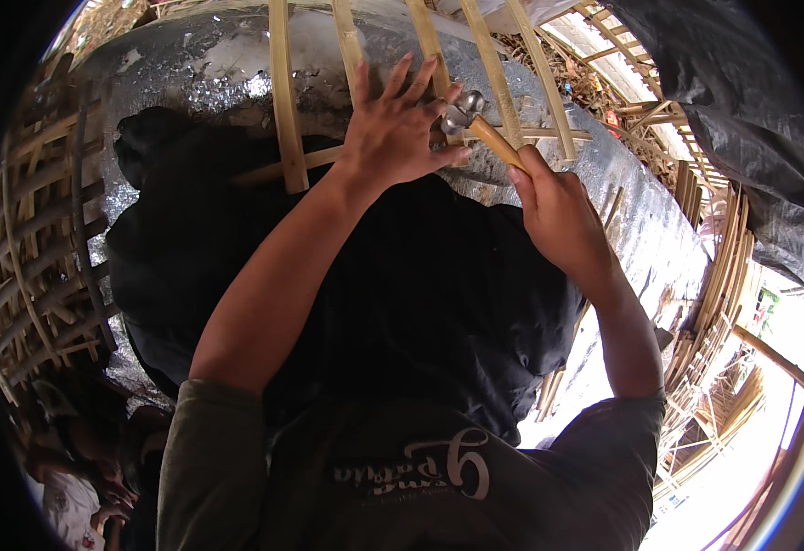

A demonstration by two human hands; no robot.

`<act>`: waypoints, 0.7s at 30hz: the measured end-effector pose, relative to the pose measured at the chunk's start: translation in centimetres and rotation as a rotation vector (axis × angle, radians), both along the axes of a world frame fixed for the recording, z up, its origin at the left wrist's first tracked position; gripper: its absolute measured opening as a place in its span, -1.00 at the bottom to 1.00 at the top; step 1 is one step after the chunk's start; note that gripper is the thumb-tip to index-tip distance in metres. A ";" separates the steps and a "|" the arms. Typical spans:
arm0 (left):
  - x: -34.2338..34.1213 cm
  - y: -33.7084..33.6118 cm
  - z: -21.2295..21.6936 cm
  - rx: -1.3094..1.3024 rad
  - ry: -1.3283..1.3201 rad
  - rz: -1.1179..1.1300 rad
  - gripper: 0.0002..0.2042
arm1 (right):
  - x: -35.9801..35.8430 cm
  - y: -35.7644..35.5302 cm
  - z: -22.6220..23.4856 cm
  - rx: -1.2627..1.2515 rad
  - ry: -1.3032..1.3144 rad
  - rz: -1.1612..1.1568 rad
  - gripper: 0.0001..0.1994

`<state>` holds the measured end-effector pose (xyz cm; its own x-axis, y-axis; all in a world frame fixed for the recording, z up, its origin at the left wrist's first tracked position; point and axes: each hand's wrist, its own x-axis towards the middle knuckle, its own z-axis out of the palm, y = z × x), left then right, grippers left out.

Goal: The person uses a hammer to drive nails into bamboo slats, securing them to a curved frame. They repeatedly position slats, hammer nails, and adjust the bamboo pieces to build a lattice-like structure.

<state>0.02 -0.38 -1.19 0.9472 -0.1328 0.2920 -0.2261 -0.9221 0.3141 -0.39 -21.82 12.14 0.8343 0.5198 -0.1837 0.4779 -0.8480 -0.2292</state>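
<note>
My right hand (558, 216) grips the wooden handle of a small hammer (475, 124), whose metal head sits against a bamboo slat. My left hand (397, 129) lies flat with fingers spread on the crossing bamboo slats (283, 101), right beside the hammer head. The slats run over a large rounded form covered in shiny silver foil (191, 64). A black cloth (420, 294) drapes over the form below my hands.
Woven bamboo lattice (34, 248) curves at the left, and more bamboo frames (714, 303) stand at the right. Black plastic sheeting (742, 101) hangs at the upper right. A person (80, 477) crouches at the lower left.
</note>
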 end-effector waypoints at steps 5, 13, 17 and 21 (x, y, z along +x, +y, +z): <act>-0.2 0.2 0.2 0.011 0.041 0.012 -0.24 | 0.1 1.1 2.6 0.248 0.009 -0.098 -0.84; -0.1 0.2 0.3 0.005 0.046 0.000 -0.26 | 0.6 1.0 2.3 0.069 0.091 -0.116 -0.83; 0.0 0.2 -0.2 -0.044 -0.019 -0.008 -0.27 | 0.2 0.8 0.7 0.111 -0.046 -0.072 -0.84; -0.3 0.2 0.2 0.009 0.035 0.005 -0.28 | 0.0 1.2 1.7 0.087 0.019 -0.066 -0.86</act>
